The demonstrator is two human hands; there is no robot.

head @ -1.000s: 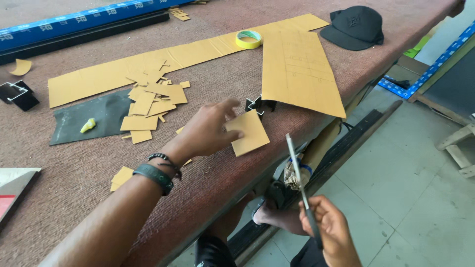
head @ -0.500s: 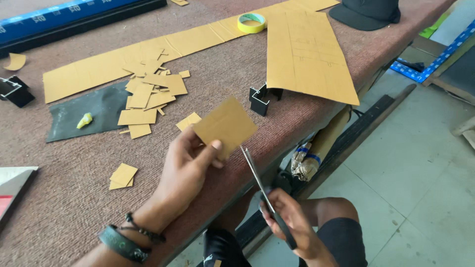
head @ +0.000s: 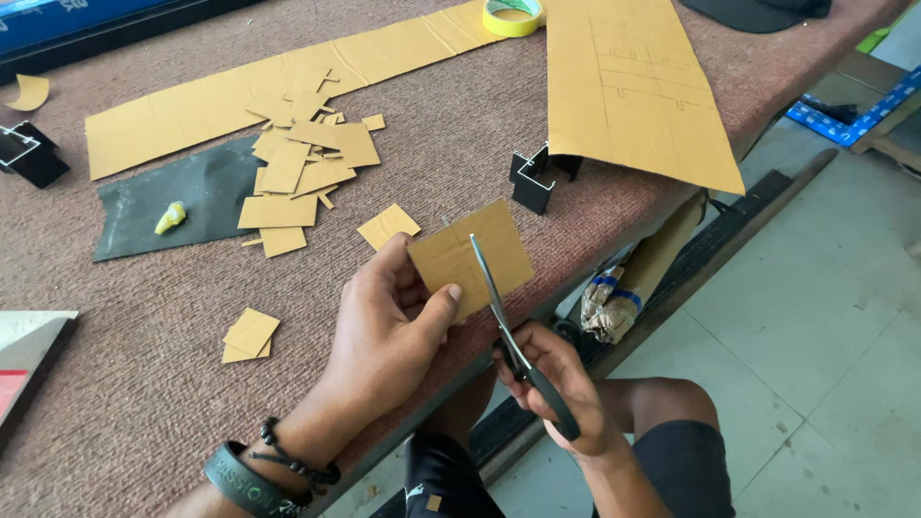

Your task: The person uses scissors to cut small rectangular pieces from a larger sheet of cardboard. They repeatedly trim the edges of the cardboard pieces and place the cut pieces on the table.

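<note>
Fingers and thumb of the left hand (head: 389, 331) pinched a small cardboard piece (head: 470, 257) by its lower left corner, thumb on the near face, fingertips tucked behind, the piece held up just off the table's front edge. So the cardboard sat up and to the right of that hand, tilted, its far corner pointing away over the tabletop. The right hand (head: 556, 384) was lower and to the right, below the table edge and above the person's knee, closed around the black handles of a pair of scissors (head: 504, 326). The blades ran up and left from that hand and lay across the middle of the cardboard piece, tips near its upper edge; whether the blades had bitten in or only lay against the face, I could not tell. A black wristband (head: 245, 480) and a beaded bracelet ringed the left wrist.

Further out, on the brown-carpeted table (head: 125, 384), a loose cardboard square (head: 389, 225) lay just beyond the left hand, and a pair of scraps (head: 249, 336) sat to its left. A heap of cut cardboard pieces (head: 302, 168) spread past that, partly over a dark sheet (head: 192, 201). A black metal bracket (head: 537, 177) stood near the edge, beside a large marked cardboard sheet (head: 633, 86), with a yellow tape roll (head: 513, 14) at the far side.
</note>
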